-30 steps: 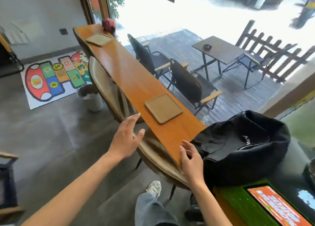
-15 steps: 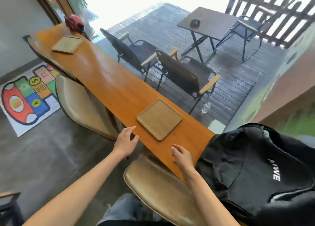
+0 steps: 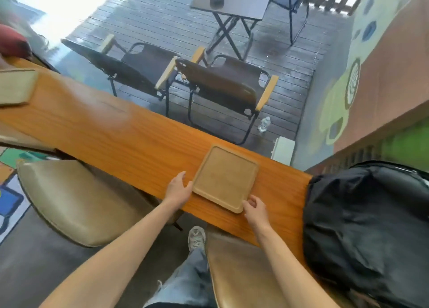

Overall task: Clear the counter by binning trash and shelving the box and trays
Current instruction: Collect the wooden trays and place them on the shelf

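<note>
A square wooden tray (image 3: 224, 178) lies flat on the long orange wooden counter (image 3: 120, 135). My left hand (image 3: 178, 189) touches the tray's left edge, fingers spread. At the tray's near right corner, my right hand (image 3: 255, 209) has its fingers curled against the rim. The tray still rests on the counter. A second wooden tray (image 3: 16, 88) lies at the counter's far left end, partly cut off by the frame.
A black backpack (image 3: 366, 233) sits on the counter's right end. Two tan padded stools (image 3: 79, 198) (image 3: 243, 273) stand below the counter's near side. A red object (image 3: 11, 43) sits at the far left. Beyond the glass are deck chairs (image 3: 227, 84) and a folding table (image 3: 234, 0).
Both hands moved forward from the counter's near edge onto the tray, left hand to its left edge, right hand to its near corner. The view swung closer and further down.
</note>
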